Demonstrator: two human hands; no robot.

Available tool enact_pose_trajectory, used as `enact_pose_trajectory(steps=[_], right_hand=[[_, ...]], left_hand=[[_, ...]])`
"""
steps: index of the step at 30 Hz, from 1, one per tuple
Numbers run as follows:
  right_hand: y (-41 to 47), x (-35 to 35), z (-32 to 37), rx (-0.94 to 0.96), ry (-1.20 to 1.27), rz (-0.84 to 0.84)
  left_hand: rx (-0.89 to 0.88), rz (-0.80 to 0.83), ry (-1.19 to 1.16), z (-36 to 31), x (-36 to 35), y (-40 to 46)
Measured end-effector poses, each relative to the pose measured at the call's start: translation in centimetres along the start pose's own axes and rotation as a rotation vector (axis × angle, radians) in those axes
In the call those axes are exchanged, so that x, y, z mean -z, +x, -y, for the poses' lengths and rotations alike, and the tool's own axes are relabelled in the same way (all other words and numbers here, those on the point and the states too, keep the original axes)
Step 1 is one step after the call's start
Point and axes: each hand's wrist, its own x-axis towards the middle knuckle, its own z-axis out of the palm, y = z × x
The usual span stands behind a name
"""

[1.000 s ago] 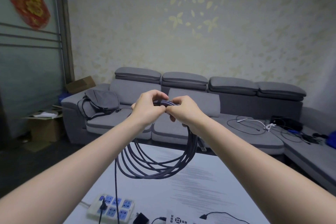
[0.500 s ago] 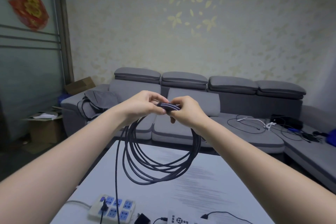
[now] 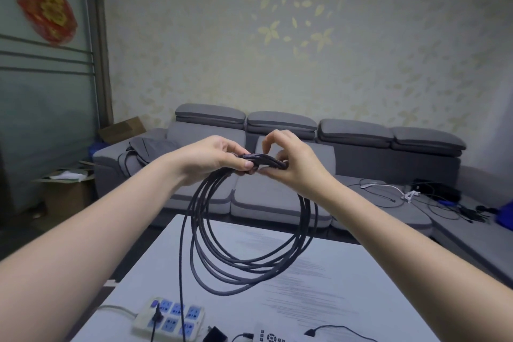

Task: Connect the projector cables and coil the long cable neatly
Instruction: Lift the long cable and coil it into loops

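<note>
Grey sofa cushions (image 3: 280, 197) and a pale leaf-patterned wall fill the background behind two bare arms raised over a white table (image 3: 347, 300). At the centre, the left hand (image 3: 213, 159) closes its fingers and thumb around the top of a coiled dark cable (image 3: 249, 266), bunching the loops together. The right hand (image 3: 294, 164) meets it from the other side, lower fingers pinching the same bundle just beside the left thumb, while its index finger (image 3: 268, 139) arches above the strands without touching them. Below the hands, the coil hangs as several loose rings in the air, its lowest curve over the table, though contact there cannot be told. One strand drops straight down from the coil's left side and runs off the bottom edge past a white power strip (image 3: 169, 319) lying near the table's front-left edge. A remote control (image 3: 268, 336) and a small black adapter (image 3: 215, 335) sit at the very bottom edge, with a thin black lead (image 3: 333, 330) to their right. Most of the tabletop to the right of the coil is bare. Beyond the table's far edge a dark strip of floor separates it from the sofa. Cardboard boxes (image 3: 66, 189) stand at the far left.
</note>
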Motion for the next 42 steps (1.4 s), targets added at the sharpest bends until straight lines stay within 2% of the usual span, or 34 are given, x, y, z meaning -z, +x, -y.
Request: enact_pose_trajectory(steps=[3,8,14,20,26,30,37,42], right_hand=[[-0.3,0.0,0.3,0.129,-0.148,-0.007],[-0.7,0.0,0.7,0.207,-0.383,0.018],[-0.8,-0.3,0.8,0.258,-0.486,-0.010],[-0.3,-0.8,0.2,0.177,-0.360,-0.022],[0.1,-0.9,0.4,0.171,-0.255,-0.026],[0.4,-0.9,0.7,0.160,-0.218,-0.042],[0.4,-0.9,1.0,0.145,-0.197,-0.058],[0.5,-0.9,1.6,0.075,-0.075,-0.106]], left_hand=[[0.008,0.044,-0.011,-0.2,0.1,0.1],[0.044,0.087,0.041,-0.4,0.4,0.0],[0.037,0.103,0.051,-0.7,0.5,-0.3],[-0.031,0.099,0.097,-0.5,0.8,-1.1],[-0.150,-0.221,0.257,0.2,-0.1,-1.3],[-0.292,-0.349,0.269,0.6,-0.6,-1.1],[-0.378,-0.367,0.316,0.3,-0.5,-1.4],[-0.363,-0.397,0.372,0.1,-0.7,-1.5]])
